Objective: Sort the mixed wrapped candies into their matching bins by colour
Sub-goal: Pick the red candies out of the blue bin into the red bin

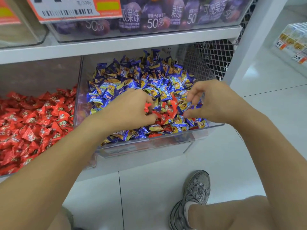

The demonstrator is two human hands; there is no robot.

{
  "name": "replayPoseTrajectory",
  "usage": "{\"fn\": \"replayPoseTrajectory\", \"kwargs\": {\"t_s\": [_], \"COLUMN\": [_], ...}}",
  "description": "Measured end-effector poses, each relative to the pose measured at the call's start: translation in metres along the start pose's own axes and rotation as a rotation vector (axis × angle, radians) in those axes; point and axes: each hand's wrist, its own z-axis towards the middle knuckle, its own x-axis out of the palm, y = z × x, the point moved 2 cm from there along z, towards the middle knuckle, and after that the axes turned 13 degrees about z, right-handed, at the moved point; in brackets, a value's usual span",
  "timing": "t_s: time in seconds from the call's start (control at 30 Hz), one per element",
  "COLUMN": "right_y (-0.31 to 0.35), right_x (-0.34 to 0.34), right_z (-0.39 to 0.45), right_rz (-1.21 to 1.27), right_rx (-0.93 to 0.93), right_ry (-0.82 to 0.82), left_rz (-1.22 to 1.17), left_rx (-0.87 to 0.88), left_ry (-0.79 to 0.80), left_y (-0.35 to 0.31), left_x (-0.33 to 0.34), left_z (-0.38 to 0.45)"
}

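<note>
A clear plastic bin (149, 145) on the lower shelf holds a heap of blue and yellow wrapped candies (149, 75), with several red candies (169, 110) mixed in near its front. To its left a second bin is full of red wrapped candies (33, 122). My left hand (131, 110) rests in the blue bin, its fingers closed around red candies; a red wrapper (147, 107) pokes out by the fingertips. My right hand (214, 102) hovers over the same bin with fingers spread and curled, thumb touching the candies, holding nothing that I can see.
A white shelf board (116, 45) runs above the bins, carrying a clear box of purple jelly pouches (157, 15) and an orange price label (69, 9). A mesh panel (214, 60) backs the bin. My shoe (194, 195) stands on the white tiled floor.
</note>
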Motion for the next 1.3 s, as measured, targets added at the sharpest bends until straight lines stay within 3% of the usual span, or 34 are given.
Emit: {"fn": "replayPoseTrajectory", "kwargs": {"t_s": [0.17,0.33,0.47,0.67,0.8,0.9,0.97,1.07,1.17,1.3], "right_y": [-0.001,0.004,0.014,0.015,0.008,0.007,0.003,0.005,0.009,0.009], "right_x": [0.018,0.007,-0.001,0.026,0.034,0.036,0.033,0.019,0.008,0.015], "right_z": [0.005,-0.005,-0.010,0.012,0.017,0.020,0.019,0.013,0.009,0.005], "right_rz": [-0.305,-0.133,0.098,0.007,-0.009,-0.148,-0.145,-0.046,0.052,0.144], "right_rx": [0.088,0.080,0.027,-0.076,-0.159,-0.201,-0.186,-0.143,-0.094,-0.075], "right_ry": [0.048,0.128,0.007,-0.052,0.061,0.046,-0.002,-0.149,-0.250,-0.075], "left_rz": [-0.185,-0.420,-0.537,-0.695,-0.552,-0.192,0.054,0.199,0.173,-0.061], "left_rx": [-0.133,-0.163,-0.071,-0.084,-0.077,-0.039,0.025,0.097,0.087,-0.032], "left_ry": [0.048,-0.044,0.043,0.060,-0.024,-0.080,-0.079,-0.112,-0.122,-0.138], "left_y": [0.011,0.008,-0.001,-0.007,-0.006,-0.008,-0.012,-0.020,-0.024,-0.012], "left_x": [-0.010,-0.014,-0.005,0.005,0.006,0.011,0.015,0.022,0.022,0.003], "left_z": [-0.003,0.001,0.005,0.008,0.013,0.015,0.014,0.019,0.023,0.013]}}
